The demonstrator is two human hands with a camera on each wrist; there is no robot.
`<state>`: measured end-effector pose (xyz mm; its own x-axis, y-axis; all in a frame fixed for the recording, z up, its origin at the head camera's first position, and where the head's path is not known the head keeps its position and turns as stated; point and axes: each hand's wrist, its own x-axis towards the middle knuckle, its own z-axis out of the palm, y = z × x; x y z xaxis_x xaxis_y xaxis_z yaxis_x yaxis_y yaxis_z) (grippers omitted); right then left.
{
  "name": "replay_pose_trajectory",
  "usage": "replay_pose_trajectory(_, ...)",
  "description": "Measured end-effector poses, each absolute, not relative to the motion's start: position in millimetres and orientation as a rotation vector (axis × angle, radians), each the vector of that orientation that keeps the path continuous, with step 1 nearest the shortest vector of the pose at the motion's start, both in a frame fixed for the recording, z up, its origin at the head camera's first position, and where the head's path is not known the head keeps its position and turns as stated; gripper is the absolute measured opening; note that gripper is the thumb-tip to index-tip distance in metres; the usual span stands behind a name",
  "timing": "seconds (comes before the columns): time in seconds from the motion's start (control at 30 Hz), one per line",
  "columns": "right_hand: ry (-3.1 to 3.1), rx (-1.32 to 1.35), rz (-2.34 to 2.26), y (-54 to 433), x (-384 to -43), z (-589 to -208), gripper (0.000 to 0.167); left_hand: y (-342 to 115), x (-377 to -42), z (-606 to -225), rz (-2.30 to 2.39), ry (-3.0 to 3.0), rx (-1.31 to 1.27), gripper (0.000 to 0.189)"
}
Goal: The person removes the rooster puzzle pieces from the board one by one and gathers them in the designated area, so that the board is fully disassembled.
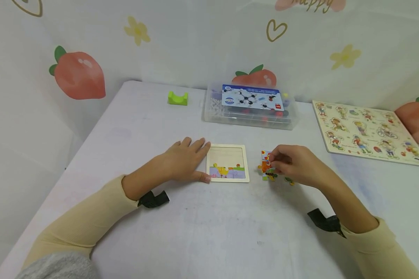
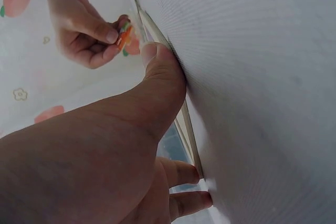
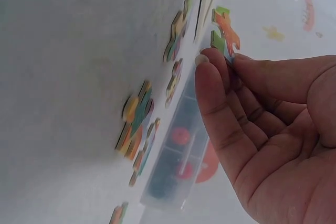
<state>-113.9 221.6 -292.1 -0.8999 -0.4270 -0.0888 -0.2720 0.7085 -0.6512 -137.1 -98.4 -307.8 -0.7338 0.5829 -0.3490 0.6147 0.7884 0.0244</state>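
Lettering [image 1: 312, 4] on white fruit-print backdrop [image 1: 195, 46]: gold "happy", cropped. Label [image 1: 253, 97] on clear plastic box [image 1: 237, 121]: illegible. Left hand [image 1: 186, 161]: fingers spread, touching pale wooden puzzle frame [image 1: 225, 155]. Right hand [image 1: 296, 164]: pinching orange-green jigsaw piece [image 3: 227, 27] above white surface [image 1: 209, 228], right of frame.
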Motion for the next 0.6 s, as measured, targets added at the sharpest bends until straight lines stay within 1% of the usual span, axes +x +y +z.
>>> replay_pose_trajectory(0.3, 2.679, -0.47, -0.963, 232.0, -109.2, -292.1, 0.007, -98.6, -135.9, -308.1, -0.131, 2.645, 0.914, 0.106)
replay_pose_trajectory(0.6, 2.735, -0.474, -0.951, 244.4, -103.7, -293.0, 0.007, -98.1, -135.1, -307.2, -0.135, 2.642, 0.904, 0.106)
